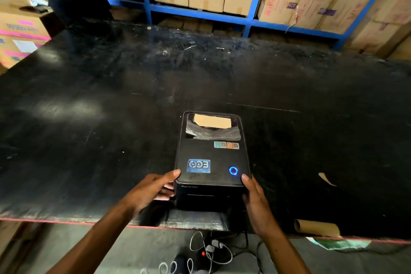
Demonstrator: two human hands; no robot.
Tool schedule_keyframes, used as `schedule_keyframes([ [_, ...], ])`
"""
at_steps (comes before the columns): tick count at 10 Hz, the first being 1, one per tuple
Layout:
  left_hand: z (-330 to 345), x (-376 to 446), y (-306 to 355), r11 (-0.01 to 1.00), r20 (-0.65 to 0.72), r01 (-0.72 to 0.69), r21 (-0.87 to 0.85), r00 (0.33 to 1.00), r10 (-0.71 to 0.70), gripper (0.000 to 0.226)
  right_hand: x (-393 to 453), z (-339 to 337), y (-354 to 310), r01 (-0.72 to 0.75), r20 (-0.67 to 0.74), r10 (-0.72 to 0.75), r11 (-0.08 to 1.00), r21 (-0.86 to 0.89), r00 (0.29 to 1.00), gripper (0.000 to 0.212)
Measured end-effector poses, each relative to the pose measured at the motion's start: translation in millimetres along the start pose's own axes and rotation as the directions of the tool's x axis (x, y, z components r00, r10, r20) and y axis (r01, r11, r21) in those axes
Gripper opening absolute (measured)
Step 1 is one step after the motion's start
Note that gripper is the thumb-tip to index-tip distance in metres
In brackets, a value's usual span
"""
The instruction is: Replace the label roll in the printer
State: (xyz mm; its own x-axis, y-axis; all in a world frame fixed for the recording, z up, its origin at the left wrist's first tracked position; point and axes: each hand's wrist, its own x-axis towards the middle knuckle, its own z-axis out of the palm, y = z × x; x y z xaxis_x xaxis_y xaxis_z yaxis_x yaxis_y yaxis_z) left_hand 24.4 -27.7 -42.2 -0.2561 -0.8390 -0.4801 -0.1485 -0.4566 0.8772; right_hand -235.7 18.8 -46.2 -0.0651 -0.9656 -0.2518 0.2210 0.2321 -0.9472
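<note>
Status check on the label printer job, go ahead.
Left hand and right hand grip the front corners of the black box-shaped label printer. Lid closed, blue light on. Brown cardboard tube lies clear, right.

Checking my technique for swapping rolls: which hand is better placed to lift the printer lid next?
Probably neither alone. The left hand and right hand each grip a front corner of the closed printer, so both seem equally placed to lift its lid together.

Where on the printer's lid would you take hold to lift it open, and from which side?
Probably at the lid's two front corners, coming in from both sides of the printer: the left hand and right hand sit there already, where the rounded front edge overhangs the body.
</note>
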Motion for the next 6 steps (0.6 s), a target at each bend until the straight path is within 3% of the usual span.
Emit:
schedule_keyframes([
  [4, 1.7, -6.7, 2.2, 0.998, -0.028, 0.035, 0.055, 0.999, -0.034, 0.064, -4.2, 3.8, -3.8, 0.033, -0.040, -0.034, 0.999, -0.042, 0.999, 0.042],
  [5, 2.3, -7.5, 2.0, 0.995, -0.001, 0.090, -0.031, 0.996, -0.090, 0.071, -6.1, 2.7, -11.2, 0.045, -0.105, -0.054, 0.995, -0.091, 0.993, 0.031],
  [6, -6.4, -15.2, -25.0, 0.937, -0.098, 0.156, -0.313, 0.976, -0.195, 0.073, -18.9, -3.4, 1.4, 0.125, -0.350, -0.192, 0.971, -0.204, 0.917, 0.016],
])
